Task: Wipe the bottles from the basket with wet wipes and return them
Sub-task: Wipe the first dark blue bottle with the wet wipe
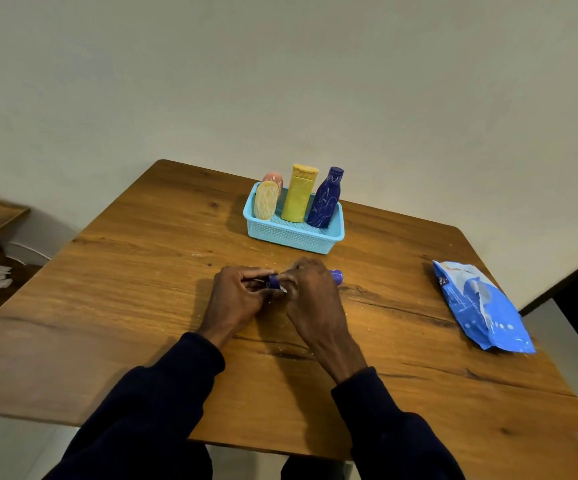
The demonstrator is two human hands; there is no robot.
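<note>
Dark sleeves (149,403) enter from 6 o'clock over the near edge of a wooden table (107,306). At the table's centre the left hand (237,296) and right hand (310,296) meet, both curled round a small blue bottle (273,281) that lies on its side low over the wood. Whether it touches the table cannot be told. The fingers hide most of it, leaving a blue band between the hands and a rounded end at 3 o'clock of the right hand. A scrap of white wet wipe (283,289) shows under the right fingers, against the bottle. White crumbs dot the wood nearby.

At 3 o'clock, well apart from the hands, a blue wet-wipe pack (481,306) lies flat; its white print is too small to read. At 9 o'clock, off the table, lie crumpled white sheets (2,277).

At 12 o'clock a light-blue perforated basket (291,239) holds four upright bottles:
- a pale yellow oval bottle (265,200) at the left
- a pink bottle (273,178) behind it
- a tall yellow bottle (299,195) in the middle
- a dark blue narrow-necked bottle (325,199) at the right

The pale yellow and dark blue ones carry whitish scribbles.
</note>
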